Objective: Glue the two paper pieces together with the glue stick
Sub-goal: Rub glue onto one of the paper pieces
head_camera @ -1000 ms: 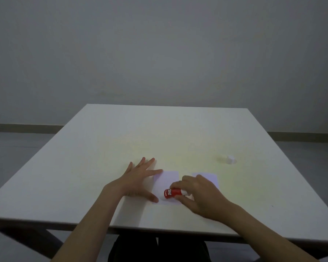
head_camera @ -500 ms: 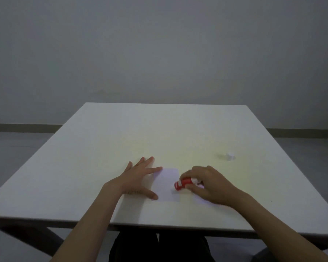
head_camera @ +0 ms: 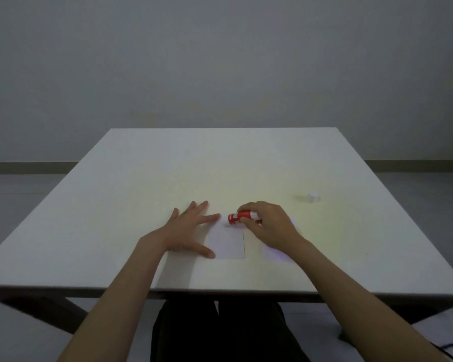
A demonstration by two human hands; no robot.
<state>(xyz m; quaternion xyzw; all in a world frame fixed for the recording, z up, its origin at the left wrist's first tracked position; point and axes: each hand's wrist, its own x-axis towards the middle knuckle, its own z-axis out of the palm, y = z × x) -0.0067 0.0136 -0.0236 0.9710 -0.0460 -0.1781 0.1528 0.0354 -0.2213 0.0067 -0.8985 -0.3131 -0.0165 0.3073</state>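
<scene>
Two white paper pieces lie side by side near the table's front edge. The left paper piece (head_camera: 229, 242) is held flat by my left hand (head_camera: 187, 229), whose spread fingers rest on its left edge. My right hand (head_camera: 268, 226) grips a red glue stick (head_camera: 239, 217), tilted low with its tip touching the far edge of the left paper. The right paper piece (head_camera: 275, 253) is largely hidden under my right hand and wrist.
The white table (head_camera: 141, 194) fills the middle of the view, with a plain wall behind it. A small white cap (head_camera: 313, 197) stands on the table to the right, beyond my right hand. My dark-clothed legs show under the front edge.
My right hand has slid the glue stick from the near part of the left paper away from me to its far edge. My left hand has stayed pressed on the paper.
</scene>
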